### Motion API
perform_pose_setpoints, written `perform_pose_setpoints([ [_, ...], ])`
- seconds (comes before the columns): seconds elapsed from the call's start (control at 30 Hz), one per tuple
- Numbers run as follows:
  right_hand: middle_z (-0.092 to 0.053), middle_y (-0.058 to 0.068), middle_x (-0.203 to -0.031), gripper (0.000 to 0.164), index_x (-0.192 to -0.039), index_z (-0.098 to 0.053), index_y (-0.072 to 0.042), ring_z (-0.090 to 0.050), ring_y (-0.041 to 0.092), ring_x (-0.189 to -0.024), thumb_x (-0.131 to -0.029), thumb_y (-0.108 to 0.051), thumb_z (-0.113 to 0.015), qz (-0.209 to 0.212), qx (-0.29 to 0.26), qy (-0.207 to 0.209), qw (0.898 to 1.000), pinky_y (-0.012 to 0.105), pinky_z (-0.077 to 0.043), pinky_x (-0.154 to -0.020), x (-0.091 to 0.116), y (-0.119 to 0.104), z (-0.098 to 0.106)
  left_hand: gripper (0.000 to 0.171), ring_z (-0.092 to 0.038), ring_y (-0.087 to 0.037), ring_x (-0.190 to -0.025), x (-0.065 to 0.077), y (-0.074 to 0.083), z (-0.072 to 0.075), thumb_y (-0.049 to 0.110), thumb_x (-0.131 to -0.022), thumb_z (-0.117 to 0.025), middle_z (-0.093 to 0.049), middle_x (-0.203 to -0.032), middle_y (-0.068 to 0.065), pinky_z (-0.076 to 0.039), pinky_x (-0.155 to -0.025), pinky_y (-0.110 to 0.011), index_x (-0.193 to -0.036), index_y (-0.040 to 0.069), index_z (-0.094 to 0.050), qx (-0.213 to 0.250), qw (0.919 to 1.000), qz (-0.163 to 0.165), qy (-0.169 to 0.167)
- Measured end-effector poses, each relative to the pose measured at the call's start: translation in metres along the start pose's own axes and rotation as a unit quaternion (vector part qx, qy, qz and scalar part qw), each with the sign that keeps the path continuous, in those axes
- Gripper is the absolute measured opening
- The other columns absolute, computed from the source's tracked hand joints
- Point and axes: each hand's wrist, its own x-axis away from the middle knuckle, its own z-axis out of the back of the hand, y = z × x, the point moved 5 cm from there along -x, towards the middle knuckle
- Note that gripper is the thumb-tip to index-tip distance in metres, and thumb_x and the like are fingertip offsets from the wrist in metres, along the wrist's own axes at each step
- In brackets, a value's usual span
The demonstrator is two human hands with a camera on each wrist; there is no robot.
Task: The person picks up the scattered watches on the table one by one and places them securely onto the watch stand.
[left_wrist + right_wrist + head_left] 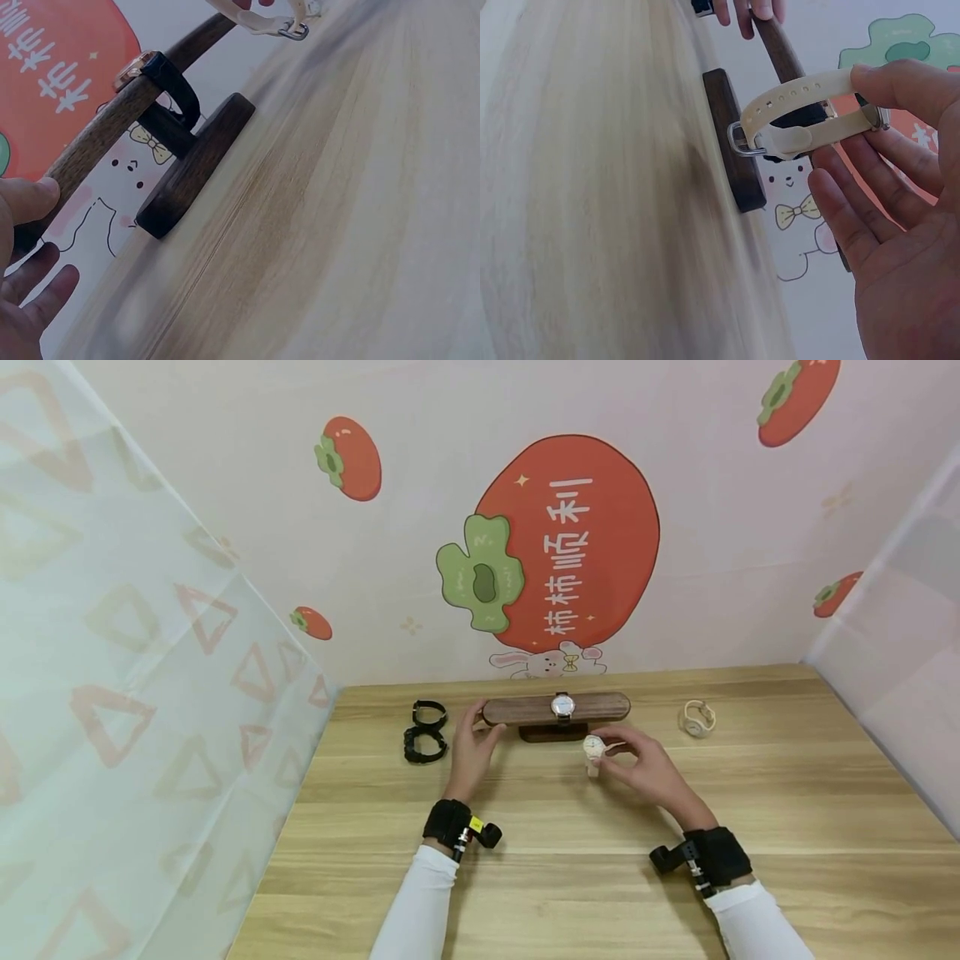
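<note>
A dark wooden watch stand (517, 710) has a long bar raised on a short base. My left hand (470, 758) holds the bar's left end, its thumb against the wood in the left wrist view. Around the bar's middle sits a watch with a light dial and dark strap (562, 705). In front of the bar's right part, my right hand (651, 770) pinches a cream watch (594, 747) between thumb and fingers. Its pale strap (780, 105) hangs unbuckled, the metal buckle (735, 140) showing in the right wrist view.
Two black watches (409, 743) lie close together on the wooden table (555, 877), left of the stand. Another cream watch (695, 727) lies at the right. Behind the table rises a wall sheet (712, 568) printed with red fruit.
</note>
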Motion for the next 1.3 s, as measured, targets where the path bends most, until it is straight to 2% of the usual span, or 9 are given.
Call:
perform_pose_setpoints([
  [0.33,-0.071,0.015,-0.127,0.042,-0.134,-0.069,-0.003,-0.070,0.026,-0.108,-0.094,-0.007,-0.082,-0.018,0.018,0.024,0.999,0.050,-0.061,-0.098,-0.001,0.013,0.016,0.061,-0.060,-0.035,-0.133,0.000,-0.005,0.003,0.027,-0.102,-0.074,-0.051,-0.157,-0.010,-0.059,-0.105,-0.047,-0.158,0.024,-0.051,0.011,0.9998,-0.013,-0.005],
  [0.53,-0.071,0.018,-0.125,0.044,-0.135,-0.068,-0.001,-0.067,0.012,-0.105,-0.094,-0.005,-0.082,-0.014,0.029,0.044,0.999,0.042,-0.063,-0.092,-0.004,0.021,0.030,0.061,-0.061,-0.035,-0.132,0.001,-0.007,0.004,0.028,-0.102,-0.074,-0.050,-0.160,-0.008,-0.058,-0.106,-0.048,-0.158,0.026,-0.051,0.012,0.9998,-0.013,-0.008],
  [0.73,-0.068,0.023,-0.128,0.047,-0.138,-0.064,0.003,-0.062,-0.003,-0.106,-0.094,0.000,-0.080,-0.003,0.021,0.057,0.998,0.027,-0.062,-0.089,-0.004,0.025,0.043,0.061,-0.061,-0.031,-0.133,-0.001,-0.008,0.005,0.027,-0.102,-0.075,-0.049,-0.161,-0.007,-0.057,-0.108,-0.046,-0.158,0.025,-0.051,0.010,0.9999,0.001,-0.010],
  [1.03,-0.066,0.022,-0.135,0.047,-0.142,-0.063,0.000,-0.058,-0.010,-0.107,-0.098,-0.009,-0.078,-0.041,0.037,0.074,0.996,0.014,-0.056,-0.096,-0.005,0.028,0.059,0.060,-0.061,-0.034,-0.134,-0.002,-0.004,0.006,0.024,-0.102,-0.074,-0.050,-0.160,-0.011,-0.057,-0.108,-0.046,-0.157,0.019,-0.053,0.015,0.9996,-0.020,-0.010],
  [1.3,-0.063,0.022,-0.139,0.043,-0.142,-0.061,0.002,-0.055,-0.011,-0.114,-0.102,-0.009,-0.073,-0.042,0.037,0.075,0.996,0.010,-0.050,-0.103,-0.013,0.034,0.066,0.060,-0.062,-0.032,-0.132,-0.002,-0.006,0.006,0.025,-0.101,-0.075,-0.050,-0.161,-0.009,-0.058,-0.108,-0.046,-0.157,0.021,-0.053,0.014,0.9998,-0.015,-0.008],
])
